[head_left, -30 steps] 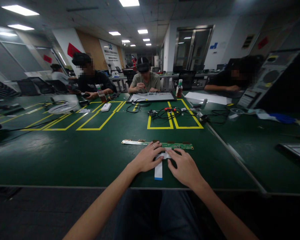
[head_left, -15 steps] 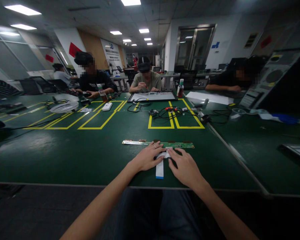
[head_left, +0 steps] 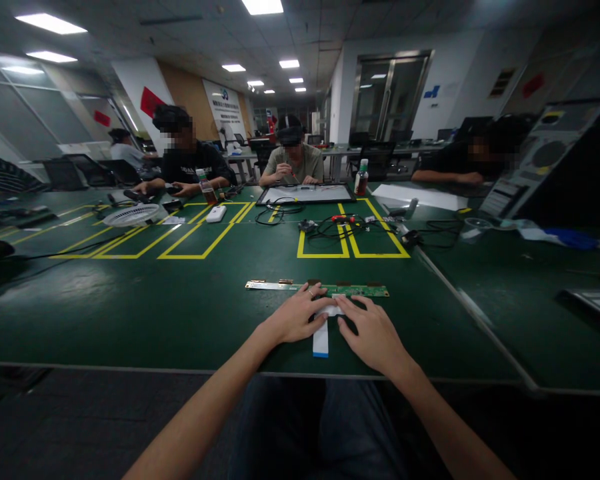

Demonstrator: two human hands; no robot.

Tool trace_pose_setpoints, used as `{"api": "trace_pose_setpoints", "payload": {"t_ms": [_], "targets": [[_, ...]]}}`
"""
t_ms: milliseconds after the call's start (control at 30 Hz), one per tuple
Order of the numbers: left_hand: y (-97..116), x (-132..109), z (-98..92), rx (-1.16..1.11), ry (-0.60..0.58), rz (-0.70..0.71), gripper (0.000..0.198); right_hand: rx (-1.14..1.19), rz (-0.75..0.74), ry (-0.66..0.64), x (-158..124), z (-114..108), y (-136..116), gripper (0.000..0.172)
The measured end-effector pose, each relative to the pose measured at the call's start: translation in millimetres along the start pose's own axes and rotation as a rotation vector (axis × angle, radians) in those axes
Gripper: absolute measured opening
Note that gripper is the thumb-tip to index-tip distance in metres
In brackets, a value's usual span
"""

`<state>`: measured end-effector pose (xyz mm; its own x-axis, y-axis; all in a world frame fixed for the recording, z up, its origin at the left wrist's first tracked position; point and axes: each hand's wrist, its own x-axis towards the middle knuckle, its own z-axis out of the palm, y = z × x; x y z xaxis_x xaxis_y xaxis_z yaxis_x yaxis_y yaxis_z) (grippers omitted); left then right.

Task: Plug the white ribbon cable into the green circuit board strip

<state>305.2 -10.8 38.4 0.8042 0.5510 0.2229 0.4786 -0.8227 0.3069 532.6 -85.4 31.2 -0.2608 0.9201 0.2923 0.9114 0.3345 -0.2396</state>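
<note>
A long, narrow green circuit board (head_left: 365, 291) lies crosswise on the green table, with a white flat ribbon cable (head_left: 321, 340) running from its near edge towards me. The cable bends near the board and its loose end is blue. My left hand (head_left: 295, 312) rests with fingers spread, fingertips over the board's middle and the thumb beside the cable. From the other side, my right hand (head_left: 373, 328) lies with fingers stretched over the cable where it meets the board. The fingers partly cover that joint, so its fit is hidden.
Beyond the board, yellow tape lines (head_left: 325, 255) mark the table. Tangled black cables and a red-handled tool (head_left: 343, 219) lie there. A white fan (head_left: 134, 215) is at left, a computer case (head_left: 545, 157) at right. Across the table, a person works at a flat panel (head_left: 305, 193).
Both hands stay almost still at the board, with slight finger movement over the ribbon cable's bend. The whole view has shifted a little.
</note>
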Motion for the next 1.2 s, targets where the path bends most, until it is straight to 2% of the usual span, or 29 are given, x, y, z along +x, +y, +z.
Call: {"api": "trace_pose_setpoints", "payload": {"t_ms": [167,367,533,733,800,933,1067,1200], "targets": [[1,0,-3.3,0.010,0.007,0.021,0.045,0.008,0.001,0.021,2,0,2,0.047],[-2,1,-0.1,0.023,-0.050,0.024,0.046,0.021,-0.007,0.021,3,2,4,0.048],[-2,1,2.2,0.020,-0.041,0.003,0.046,0.029,-0.029,0.046,-7,-2,7,0.047],[3,2,-2.8,0.008,-0.059,-0.023,0.045,-0.073,0.130,0.176,-39,-11,51,0.044],[5,2,-3.3,0.011,-0.059,-0.036,0.045,-0.081,0.151,0.170,-47,-13,65,0.046],[5,2,-1.4,0.034,-0.038,-0.047,0.044,-0.065,0.155,0.162,-52,-14,71,0.046],[-1,-1,-0.9,0.059,-0.027,-0.079,0.044,-0.055,0.165,0.166,-50,-15,66,0.046],[-19,-17,-6.3,0.093,-0.003,-0.145,0.044,-0.061,0.167,0.156,-50,-15,65,0.046]]}}
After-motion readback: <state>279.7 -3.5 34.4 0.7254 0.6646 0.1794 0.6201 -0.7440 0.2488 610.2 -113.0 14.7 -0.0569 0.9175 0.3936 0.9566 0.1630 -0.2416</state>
